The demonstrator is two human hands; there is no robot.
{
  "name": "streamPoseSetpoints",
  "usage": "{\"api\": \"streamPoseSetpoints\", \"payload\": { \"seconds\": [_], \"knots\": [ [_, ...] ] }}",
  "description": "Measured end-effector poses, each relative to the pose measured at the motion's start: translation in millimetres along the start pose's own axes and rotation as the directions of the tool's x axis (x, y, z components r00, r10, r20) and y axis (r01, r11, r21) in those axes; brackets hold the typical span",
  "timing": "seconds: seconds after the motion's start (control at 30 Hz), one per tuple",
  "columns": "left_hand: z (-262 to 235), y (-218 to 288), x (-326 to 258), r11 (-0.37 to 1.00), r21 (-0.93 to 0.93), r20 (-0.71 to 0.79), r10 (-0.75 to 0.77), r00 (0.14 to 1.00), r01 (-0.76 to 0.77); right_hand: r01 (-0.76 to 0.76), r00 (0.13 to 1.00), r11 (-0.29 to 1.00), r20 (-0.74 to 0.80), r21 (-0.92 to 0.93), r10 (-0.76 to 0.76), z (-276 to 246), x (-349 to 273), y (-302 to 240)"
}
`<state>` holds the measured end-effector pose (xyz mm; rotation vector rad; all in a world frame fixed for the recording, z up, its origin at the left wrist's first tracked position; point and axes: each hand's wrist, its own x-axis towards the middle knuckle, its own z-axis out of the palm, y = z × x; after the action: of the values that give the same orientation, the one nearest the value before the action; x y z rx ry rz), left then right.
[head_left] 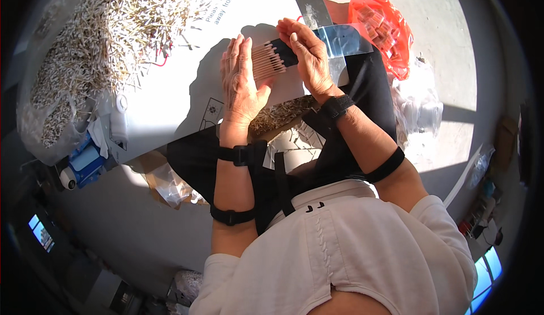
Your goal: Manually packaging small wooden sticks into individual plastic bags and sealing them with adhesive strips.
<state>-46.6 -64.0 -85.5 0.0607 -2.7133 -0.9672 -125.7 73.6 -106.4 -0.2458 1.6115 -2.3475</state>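
Observation:
My left hand (241, 80) and my right hand (306, 54) press from both sides on a flat row of cotton swabs (267, 61), with their tips lined up between my palms. The swabs' far end sits in a dark holder or pouch (283, 51) next to a clear plastic bag (343, 38) under my right hand. Both hands have fingers straight and flat against the bundle. A large heap of loose cotton swabs (107, 26) lies on the white sheet (170, 99) to the left.
A red plastic bag (385, 26) with small packets lies at the right on the concrete floor. A blue and white object (85, 159) sits at the left edge of the sheet. Clear plastic wrappers (416, 111) lie by my right knee. More swabs (277, 114) rest on my lap.

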Motion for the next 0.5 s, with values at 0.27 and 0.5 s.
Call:
{"api": "streamPoseSetpoints", "payload": {
  "seconds": [0.27, 0.5],
  "knots": [
    [12.4, -14.2, 1.4, 0.983, -0.166, -0.133, -0.096, 0.987, 0.073, 0.061, 0.998, 0.987, 0.022, -0.149, -0.058, 9.8, -2.2, 4.5],
    [34.3, -10.2, 16.4, 0.883, -0.462, -0.343, -0.266, 0.901, 0.084, 0.084, 0.995, 0.981, 0.063, -0.177, -0.074, 18.7, 5.7, 9.8]
  ]
}}
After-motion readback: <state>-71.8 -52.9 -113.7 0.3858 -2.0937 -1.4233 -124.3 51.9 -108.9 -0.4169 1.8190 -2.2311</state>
